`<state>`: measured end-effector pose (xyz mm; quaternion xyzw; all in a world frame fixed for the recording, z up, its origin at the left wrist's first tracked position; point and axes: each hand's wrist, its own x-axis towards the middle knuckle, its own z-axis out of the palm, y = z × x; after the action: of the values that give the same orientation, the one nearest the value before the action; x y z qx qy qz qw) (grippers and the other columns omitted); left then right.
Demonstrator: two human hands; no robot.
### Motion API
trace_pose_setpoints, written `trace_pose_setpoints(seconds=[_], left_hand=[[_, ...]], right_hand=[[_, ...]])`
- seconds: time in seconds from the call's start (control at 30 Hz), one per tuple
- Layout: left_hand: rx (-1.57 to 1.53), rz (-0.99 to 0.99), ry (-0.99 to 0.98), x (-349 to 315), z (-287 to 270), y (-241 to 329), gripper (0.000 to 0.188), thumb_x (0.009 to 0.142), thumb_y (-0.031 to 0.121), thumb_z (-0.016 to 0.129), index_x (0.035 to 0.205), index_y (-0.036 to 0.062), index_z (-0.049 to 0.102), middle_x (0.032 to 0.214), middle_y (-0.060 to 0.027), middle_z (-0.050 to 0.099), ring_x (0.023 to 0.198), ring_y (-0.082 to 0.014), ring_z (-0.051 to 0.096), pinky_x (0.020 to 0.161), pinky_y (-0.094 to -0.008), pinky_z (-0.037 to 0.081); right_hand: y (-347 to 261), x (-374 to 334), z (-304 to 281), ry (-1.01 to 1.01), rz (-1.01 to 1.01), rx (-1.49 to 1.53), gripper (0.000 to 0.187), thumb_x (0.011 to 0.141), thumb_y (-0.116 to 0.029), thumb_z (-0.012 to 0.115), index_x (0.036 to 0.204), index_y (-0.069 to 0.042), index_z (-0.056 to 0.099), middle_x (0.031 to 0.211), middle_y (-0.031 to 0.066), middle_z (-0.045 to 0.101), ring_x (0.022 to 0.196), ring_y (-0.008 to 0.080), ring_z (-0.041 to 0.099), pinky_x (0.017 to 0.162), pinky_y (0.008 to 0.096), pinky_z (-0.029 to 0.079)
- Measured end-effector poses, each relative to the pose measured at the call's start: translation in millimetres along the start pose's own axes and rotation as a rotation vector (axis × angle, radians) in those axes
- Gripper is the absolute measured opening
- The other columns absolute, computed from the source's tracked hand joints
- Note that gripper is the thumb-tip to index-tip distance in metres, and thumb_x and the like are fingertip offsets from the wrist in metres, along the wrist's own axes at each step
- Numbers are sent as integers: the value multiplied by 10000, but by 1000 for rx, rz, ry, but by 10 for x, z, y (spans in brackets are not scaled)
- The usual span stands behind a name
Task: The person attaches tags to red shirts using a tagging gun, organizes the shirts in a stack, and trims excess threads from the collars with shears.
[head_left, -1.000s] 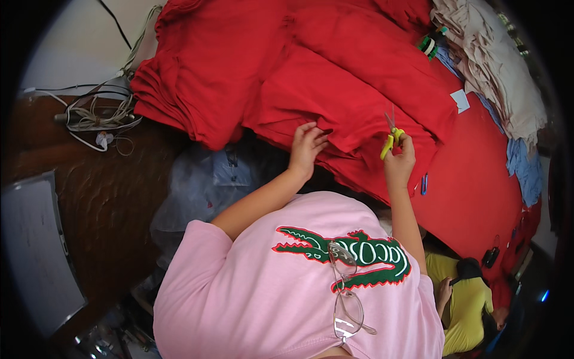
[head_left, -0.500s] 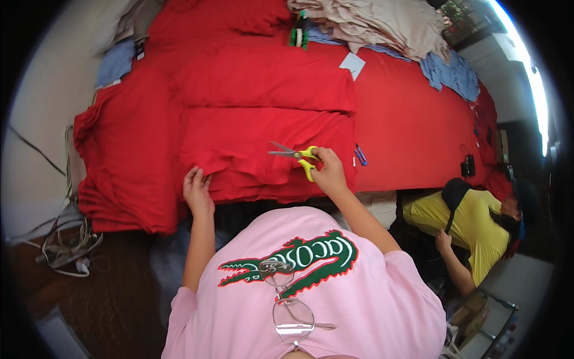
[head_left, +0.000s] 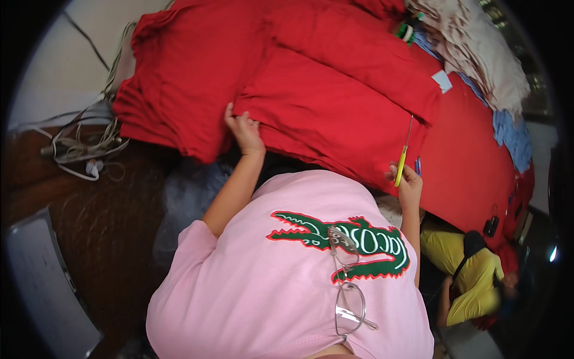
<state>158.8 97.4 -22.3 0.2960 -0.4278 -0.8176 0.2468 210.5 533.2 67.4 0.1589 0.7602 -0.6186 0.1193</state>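
Observation:
Stacked and folded red fabric (head_left: 335, 113) covers the work surface before me. At the near edge of this fabric, left of centre, my left hand (head_left: 244, 133) has its fingers closed on the border of the top layer. Farther right, my right hand (head_left: 409, 184) holds a pair of scissors (head_left: 402, 164) by the yellow handles. The blades point away from me over the right end of the folded red fabric and look closed together. Just right of that hand lies a blue pen (head_left: 418, 165), partly hidden.
Beige fabric (head_left: 484, 60) and blue cloth (head_left: 513, 140) lie at the far right, near a white paper piece (head_left: 442, 81). Tangled cables (head_left: 84, 140) sit on the left. A person in a yellow shirt (head_left: 478, 281) is at the lower right. Translucent plastic (head_left: 194, 200) hangs below the near edge.
My view has turned, so the fabric now slants down to the right. The right hand has moved to the fabric's near right end, and the scissors have gone from spread to closed blades.

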Motion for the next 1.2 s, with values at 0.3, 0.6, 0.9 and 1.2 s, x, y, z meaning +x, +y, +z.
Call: trace_pose_setpoints(seconds=[0.3, 0.6, 0.9, 1.2], left_hand=[[364, 61, -228, -430, -115, -130, 428, 931, -76, 699, 1335, 10, 588, 894, 14, 611, 779, -28, 541, 682, -175, 443], [356, 281, -418, -434, 151, 378, 696, 831, -177, 713, 1467, 13, 505, 1205, -16, 459, 796, -45, 466, 724, -186, 513], [307, 290, -449, -503, 209, 478, 789, 833, -204, 689, 1540, 21, 421, 1367, -62, 480, 1012, -91, 590, 830, -217, 560], [327, 269, -430, -518, 225, 542, 784, 861, -196, 699, 1559, 22, 418, 1404, -71, 501, 1106, -111, 623, 858, -221, 565]], right_hand=[[-669, 402, 1268, -395, -454, -773, 354, 855, -308, 861, 1002, -15, 727, 728, 87, 652, 622, 188, 611, 590, 350, 460], [-972, 640, 1752, -484, -720, -905, 433, 776, -402, 839, 860, -39, 621, 707, 140, 590, 703, 346, 597, 651, 486, 460], [-1019, 712, 1794, -549, -753, -849, 467, 773, -414, 865, 839, -34, 603, 683, 136, 566, 690, 340, 565, 687, 451, 442], [-863, 756, 1786, -570, -598, -779, 350, 811, -296, 849, 809, -26, 626, 639, 141, 577, 584, 339, 538, 740, 394, 461]])
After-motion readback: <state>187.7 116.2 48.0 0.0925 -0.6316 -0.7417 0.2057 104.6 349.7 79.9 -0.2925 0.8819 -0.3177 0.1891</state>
